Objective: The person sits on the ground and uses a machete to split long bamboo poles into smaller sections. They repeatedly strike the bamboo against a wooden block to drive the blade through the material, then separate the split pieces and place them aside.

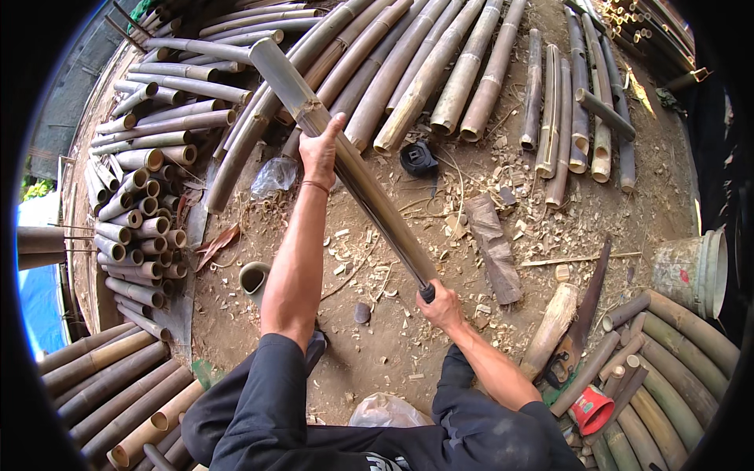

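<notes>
A long bamboo pole slants across the middle, from upper left down to the right. My left hand is closed round its upper part, just below a node. At its lower end my right hand is closed, with the fingers mostly hidden under the pole. A small black piece shows at that end beside my right thumb; I cannot tell what it is. Under the pole, wood chips litter the dirt ground. A short hollow bamboo piece stands beside my left forearm.
Cut bamboo poles lie across the far side, with stacked bamboo tubes at left. A black tape measure, a rough wood slab, a handsaw, a red cup-like container and a dirty white bucket are around.
</notes>
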The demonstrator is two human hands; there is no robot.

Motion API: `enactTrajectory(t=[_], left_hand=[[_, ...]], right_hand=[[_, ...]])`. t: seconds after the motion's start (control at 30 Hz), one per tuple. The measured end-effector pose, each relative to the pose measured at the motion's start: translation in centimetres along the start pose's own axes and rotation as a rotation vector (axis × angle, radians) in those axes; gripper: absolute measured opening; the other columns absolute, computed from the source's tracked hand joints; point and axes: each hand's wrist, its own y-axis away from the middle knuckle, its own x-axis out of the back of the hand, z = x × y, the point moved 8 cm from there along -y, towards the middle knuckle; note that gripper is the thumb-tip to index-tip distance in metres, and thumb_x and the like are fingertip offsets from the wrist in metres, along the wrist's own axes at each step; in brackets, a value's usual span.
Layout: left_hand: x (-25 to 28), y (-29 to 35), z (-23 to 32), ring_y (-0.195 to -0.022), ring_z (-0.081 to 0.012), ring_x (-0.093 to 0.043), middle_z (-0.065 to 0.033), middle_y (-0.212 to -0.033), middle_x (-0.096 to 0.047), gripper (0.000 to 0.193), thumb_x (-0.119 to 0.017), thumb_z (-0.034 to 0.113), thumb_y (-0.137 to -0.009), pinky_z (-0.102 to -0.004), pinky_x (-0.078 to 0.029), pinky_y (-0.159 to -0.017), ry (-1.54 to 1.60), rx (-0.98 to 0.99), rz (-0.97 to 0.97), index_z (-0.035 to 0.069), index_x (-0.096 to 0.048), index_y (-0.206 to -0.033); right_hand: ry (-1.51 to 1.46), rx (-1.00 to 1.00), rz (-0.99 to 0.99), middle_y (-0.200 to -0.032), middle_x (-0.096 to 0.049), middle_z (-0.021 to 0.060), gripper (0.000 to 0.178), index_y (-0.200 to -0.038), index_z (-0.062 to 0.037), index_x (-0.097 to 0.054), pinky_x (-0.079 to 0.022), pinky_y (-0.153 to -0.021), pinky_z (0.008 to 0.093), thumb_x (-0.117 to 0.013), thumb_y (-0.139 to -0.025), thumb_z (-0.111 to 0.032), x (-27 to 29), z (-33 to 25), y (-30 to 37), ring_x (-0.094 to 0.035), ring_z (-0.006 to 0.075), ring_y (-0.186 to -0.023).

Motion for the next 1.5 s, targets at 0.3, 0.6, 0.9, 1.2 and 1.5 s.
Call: enactTrajectory(t=[0.3, 0.6, 0.9, 1.2, 1.5], left_hand=[[-3.0, 4.1, 1.3, -0.080, -0.0220, -0.068, -0.0139, -0.092, -0.067, 0.055, -0.081, 0.031, -0.078, -0.0383, -0.059, -0.071, 0.210, 0.216, -0.422, -0.002, -0.053, -0.113], [-5.1, 13.0, 15.1, -0.074, -0.0180, -0.067, -0.0105, -0.085, -0.067, 0.045, -0.082, 0.025, -0.071, -0.0334, -0.057, -0.070, 0.318, 0.037, -0.512, -0.001, -0.060, -0.100], [-8.2, 25.2, 22.2, -0.088, -0.0197, -0.066, -0.0104, -0.098, -0.065, 0.063, -0.085, 0.025, -0.067, -0.0337, -0.056, -0.076, 0.034, -0.213, -0.737, 0.000, -0.053, -0.115], [-13.5, 40.3, 22.4, -0.098, -0.0340, -0.065, -0.0157, -0.102, -0.065, 0.066, -0.083, 0.022, -0.063, -0.0434, -0.053, -0.085, -0.070, -0.624, -1.075, 0.007, -0.052, -0.120], [-10.8, 42.7, 23.0, -0.098, -0.0336, -0.060, -0.0138, -0.100, -0.061, 0.065, -0.085, 0.022, -0.062, -0.0439, -0.046, -0.084, 0.001, -0.708, -1.092, 0.007, -0.052, -0.116]], right_hand=[[0.013, -0.191, -0.214, -0.074, -0.067, 0.0226, 0.032, -0.089, 0.0010, -0.063, -0.053, -0.066, 0.0439, -0.069, -0.083, -0.029, 3.2, -2.4, 2.0, -0.070, 0.0352, -0.072], [0.151, -0.236, -0.410, -0.085, -0.066, 0.0303, 0.057, -0.112, 0.0072, -0.052, -0.052, -0.075, 0.0488, -0.065, -0.090, -0.044, 14.4, -10.7, 11.4, -0.066, 0.0468, -0.086], [0.083, -0.109, -0.214, -0.082, -0.066, 0.0248, 0.055, -0.100, 0.0056, -0.062, -0.051, -0.073, 0.0449, -0.067, -0.087, -0.048, 9.8, -12.0, 7.6, -0.066, 0.0387, -0.080], [-0.083, -0.351, -0.116, -0.079, -0.069, 0.0162, 0.041, -0.105, 0.0010, -0.064, -0.052, -0.070, 0.0425, -0.072, -0.082, -0.032, 14.4, -7.5, 12.3, -0.067, 0.0278, -0.073], [-0.352, -0.393, -0.125, -0.068, -0.056, 0.0067, 0.032, -0.085, -0.0042, -0.059, -0.042, -0.057, 0.0414, -0.075, -0.082, -0.032, 6.5, -3.7, 6.7, -0.052, 0.0196, -0.061]])
